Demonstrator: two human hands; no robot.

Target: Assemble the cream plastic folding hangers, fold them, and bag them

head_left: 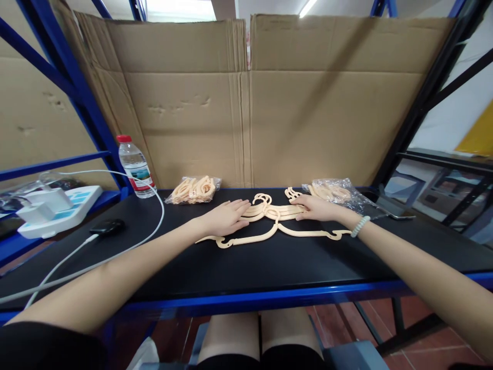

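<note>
A stack of cream plastic clothes hangers lies on the black tabletop, hooks bunched near the middle. One separate hanger lies nearer the front edge, its hook overlapping the stack. My left hand rests palm down over the stack's left end, fingers stretched out and close together. At the right end, my right hand has its thumb on the near side and its fingers on the far side of the stacked hangers. Parts of the hangers under both hands are hidden. A beaded bracelet circles my right wrist.
Bagged hangers lie behind my left hand; another clear bag lies behind my right. A water bottle, a power strip, a black device and white cables occupy the left. Cardboard stands behind.
</note>
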